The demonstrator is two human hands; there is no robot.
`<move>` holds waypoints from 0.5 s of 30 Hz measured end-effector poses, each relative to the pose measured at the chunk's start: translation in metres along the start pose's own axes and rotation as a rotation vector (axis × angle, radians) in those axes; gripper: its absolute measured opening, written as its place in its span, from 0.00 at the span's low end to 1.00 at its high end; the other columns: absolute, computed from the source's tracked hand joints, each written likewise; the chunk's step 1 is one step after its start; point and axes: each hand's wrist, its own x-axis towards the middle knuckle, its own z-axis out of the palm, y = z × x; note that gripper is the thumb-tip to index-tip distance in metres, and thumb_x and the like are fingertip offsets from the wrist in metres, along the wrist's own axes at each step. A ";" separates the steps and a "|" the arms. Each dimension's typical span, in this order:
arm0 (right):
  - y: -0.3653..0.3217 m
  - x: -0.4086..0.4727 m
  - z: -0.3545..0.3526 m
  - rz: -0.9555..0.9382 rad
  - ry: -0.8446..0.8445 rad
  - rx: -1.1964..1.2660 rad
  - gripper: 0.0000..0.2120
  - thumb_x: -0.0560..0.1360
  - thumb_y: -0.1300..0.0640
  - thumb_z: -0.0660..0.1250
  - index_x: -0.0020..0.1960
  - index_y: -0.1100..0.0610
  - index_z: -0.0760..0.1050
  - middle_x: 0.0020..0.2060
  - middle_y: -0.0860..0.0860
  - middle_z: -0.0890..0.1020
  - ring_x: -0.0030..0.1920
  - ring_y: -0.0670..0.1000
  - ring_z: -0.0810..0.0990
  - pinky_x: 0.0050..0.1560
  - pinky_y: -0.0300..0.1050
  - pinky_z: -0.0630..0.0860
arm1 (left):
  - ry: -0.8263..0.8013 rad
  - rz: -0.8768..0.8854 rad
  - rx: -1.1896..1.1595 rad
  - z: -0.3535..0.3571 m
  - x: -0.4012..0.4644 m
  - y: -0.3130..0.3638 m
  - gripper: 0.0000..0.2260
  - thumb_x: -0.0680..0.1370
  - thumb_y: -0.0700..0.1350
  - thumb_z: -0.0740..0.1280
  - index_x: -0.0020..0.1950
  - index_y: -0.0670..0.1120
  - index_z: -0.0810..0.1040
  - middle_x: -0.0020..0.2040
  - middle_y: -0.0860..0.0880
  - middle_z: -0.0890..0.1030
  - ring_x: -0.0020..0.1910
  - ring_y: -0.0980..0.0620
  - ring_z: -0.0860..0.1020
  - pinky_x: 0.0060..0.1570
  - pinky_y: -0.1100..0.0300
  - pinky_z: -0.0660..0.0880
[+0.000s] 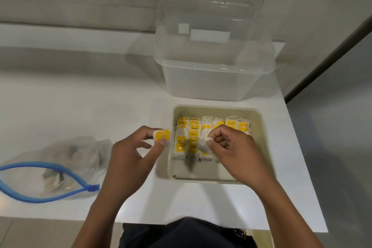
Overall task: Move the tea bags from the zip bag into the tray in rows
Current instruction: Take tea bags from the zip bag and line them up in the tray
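Head view, looking down on a white table. Beige tray right of centre, rows of yellow-labelled tea bags filling its far part, near strip bare. Left hand at the tray's left rim, fingers pinching a yellow-tagged tea bag. Right hand over the tray's middle, fingers curled, pinching a white tea bag that hangs blurred above the rows. Zip bag with blue seal lying open at near left, well apart from the tray, a few bags inside. Clear lidded box just beyond the tray, far side.
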 end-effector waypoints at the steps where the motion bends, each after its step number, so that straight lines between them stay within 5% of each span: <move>1: 0.004 0.005 0.005 0.014 -0.035 -0.047 0.06 0.76 0.57 0.71 0.41 0.49 0.78 0.34 0.43 0.82 0.37 0.42 0.80 0.43 0.37 0.77 | 0.037 -0.009 0.031 -0.001 0.000 -0.003 0.04 0.76 0.56 0.67 0.47 0.59 0.79 0.48 0.67 0.82 0.46 0.62 0.81 0.37 0.64 0.74; 6: 0.017 0.022 0.044 0.096 -0.373 -0.097 0.06 0.73 0.60 0.70 0.40 0.50 0.78 0.35 0.50 0.84 0.37 0.49 0.84 0.46 0.51 0.81 | 0.118 -0.027 0.058 -0.006 -0.006 -0.011 0.03 0.78 0.52 0.68 0.48 0.55 0.78 0.45 0.65 0.83 0.46 0.62 0.81 0.40 0.65 0.77; 11: 0.025 0.039 0.071 0.132 -0.371 -0.166 0.08 0.70 0.61 0.73 0.36 0.49 0.80 0.30 0.45 0.80 0.29 0.41 0.76 0.36 0.39 0.76 | 0.139 -0.079 0.069 -0.009 -0.009 -0.019 0.03 0.77 0.54 0.68 0.48 0.57 0.77 0.44 0.68 0.81 0.46 0.64 0.81 0.41 0.69 0.76; 15: 0.033 0.046 0.081 0.165 -0.340 -0.250 0.10 0.69 0.57 0.74 0.32 0.47 0.77 0.30 0.44 0.80 0.35 0.44 0.79 0.38 0.39 0.75 | 0.107 -0.079 0.093 -0.008 -0.008 -0.020 0.03 0.77 0.52 0.69 0.48 0.58 0.76 0.45 0.71 0.80 0.46 0.66 0.80 0.40 0.70 0.76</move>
